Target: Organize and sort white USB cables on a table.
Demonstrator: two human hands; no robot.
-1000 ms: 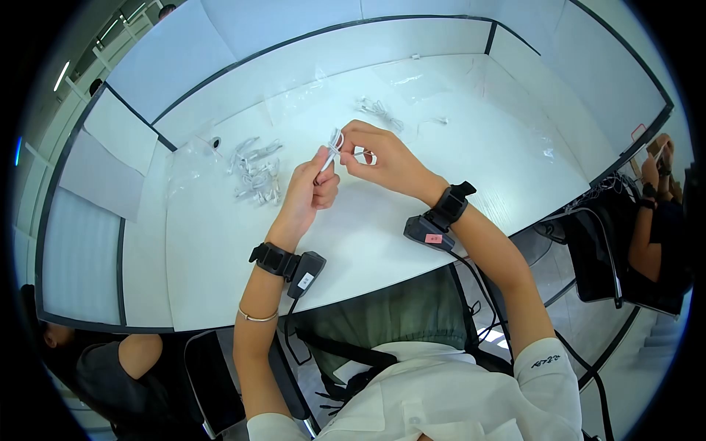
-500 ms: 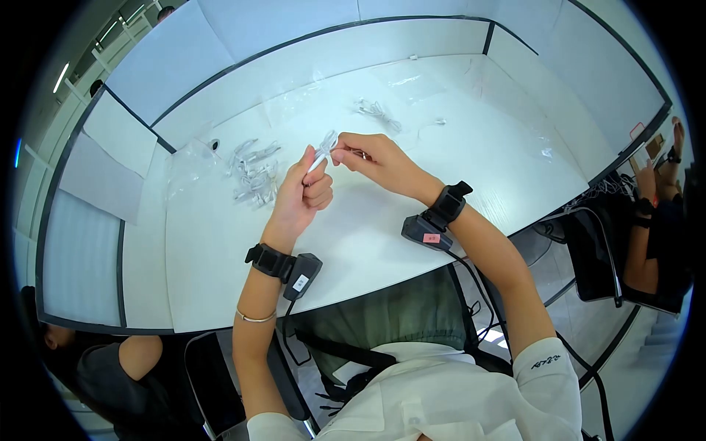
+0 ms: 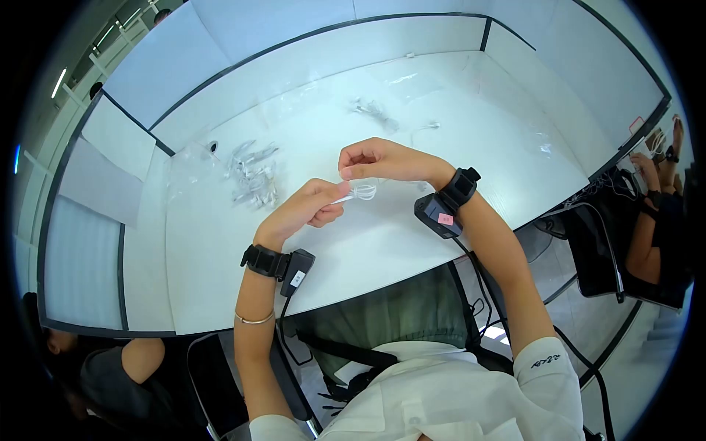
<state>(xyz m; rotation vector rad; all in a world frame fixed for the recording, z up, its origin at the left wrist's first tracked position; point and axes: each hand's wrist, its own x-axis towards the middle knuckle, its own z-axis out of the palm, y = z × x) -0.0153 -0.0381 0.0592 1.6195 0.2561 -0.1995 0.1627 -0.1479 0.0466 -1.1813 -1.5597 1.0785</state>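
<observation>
My left hand (image 3: 312, 202) is closed in a pinch on a small bundled white cable (image 3: 362, 192), whose loops stick out to the right of the fingertips. Just above it, my right hand (image 3: 375, 159) has its fingers curled and thumb pressed in, with the fingertips close to the left thumb. What those right fingers pinch is too small to make out. A thin white strand shows below the right hand. On the table, left of my hands, lies a pile of white cables in clear bags (image 3: 254, 173).
Farther back on the white table (image 3: 456, 242) lies another white cable bundle (image 3: 373, 112), with a small white piece (image 3: 430, 126) to its right. Clear plastic film lies along the low back panel. A person's arm (image 3: 641, 220) shows at the right; another person sits lower left.
Both hands have come lower and nearer to me. The cable bundle has turned from pointing upward to lying sideways, with its loops to the right. My right hand now sits above it.
</observation>
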